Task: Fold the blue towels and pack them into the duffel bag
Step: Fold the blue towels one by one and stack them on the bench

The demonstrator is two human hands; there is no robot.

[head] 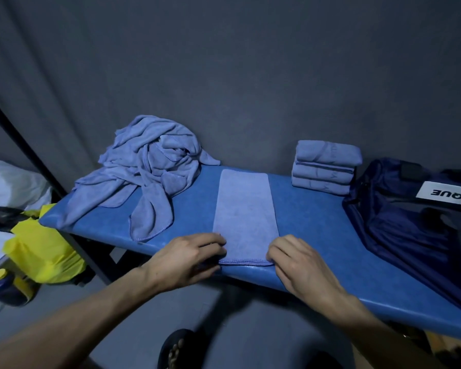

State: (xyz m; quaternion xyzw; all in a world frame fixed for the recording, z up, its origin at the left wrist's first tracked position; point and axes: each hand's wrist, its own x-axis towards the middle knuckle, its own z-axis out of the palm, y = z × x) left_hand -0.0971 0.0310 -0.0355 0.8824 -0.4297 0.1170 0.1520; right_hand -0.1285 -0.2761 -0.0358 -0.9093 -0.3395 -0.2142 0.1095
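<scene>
Grey curtain backs a blue padded bench (317, 235). Left hand (186, 258) and right hand (298, 262), arms extended forward, pinch the near corners of a folded blue towel strip (245, 214) lying flat at centre. Unfolded blue towels (149, 166) heaped far left. Three folded towels (325, 167) stacked far right, beside the navy duffel bag (410, 225); its white label (447, 194) reads "VQUE", inverted and partly cut off.

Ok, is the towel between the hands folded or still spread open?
Folded: the light blue microfibre towel lies as a narrow long strip, a stitched hem at the near end.
</scene>
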